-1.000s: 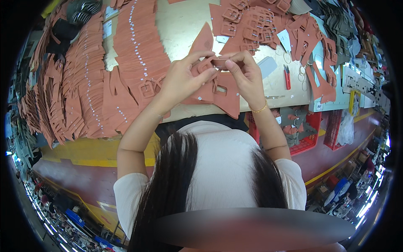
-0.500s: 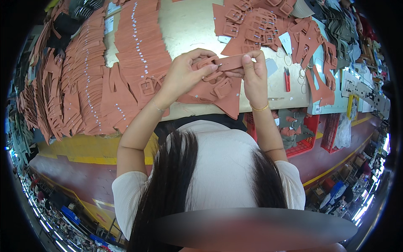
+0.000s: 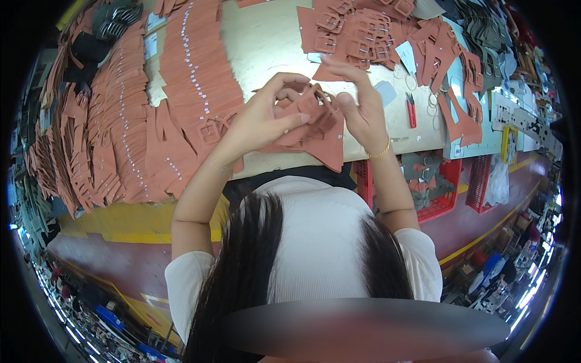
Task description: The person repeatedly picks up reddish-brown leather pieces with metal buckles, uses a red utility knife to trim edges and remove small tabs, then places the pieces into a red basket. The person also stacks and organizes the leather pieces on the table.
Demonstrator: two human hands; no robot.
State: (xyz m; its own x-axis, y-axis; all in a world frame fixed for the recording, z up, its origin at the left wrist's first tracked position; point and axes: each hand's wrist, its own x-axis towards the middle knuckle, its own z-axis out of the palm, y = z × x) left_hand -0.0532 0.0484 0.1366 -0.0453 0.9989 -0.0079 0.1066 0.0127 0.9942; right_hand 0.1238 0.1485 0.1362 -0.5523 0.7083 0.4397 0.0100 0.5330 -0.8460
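Strap piece: terracotta strap with buckle sits between both hands, lifted just above the bench edge, its buckle end uppermost.
Left hand: left hand curls round the strap's left side, thumb and fingers pinching it.
Right hand: right hand presses its thumb against the strap's right end, while the other fingers fan upward, loose and spread.
Under the grip: larger terracotta cut panel lies on the workbench, directly beneath the held strap.
Left of the grip: long rows of terracotta pieces.
Beyond the grip: heap of buckled straps.
Right of the grip: red-handled snips lie near the right wrist, with its gold bracelet.
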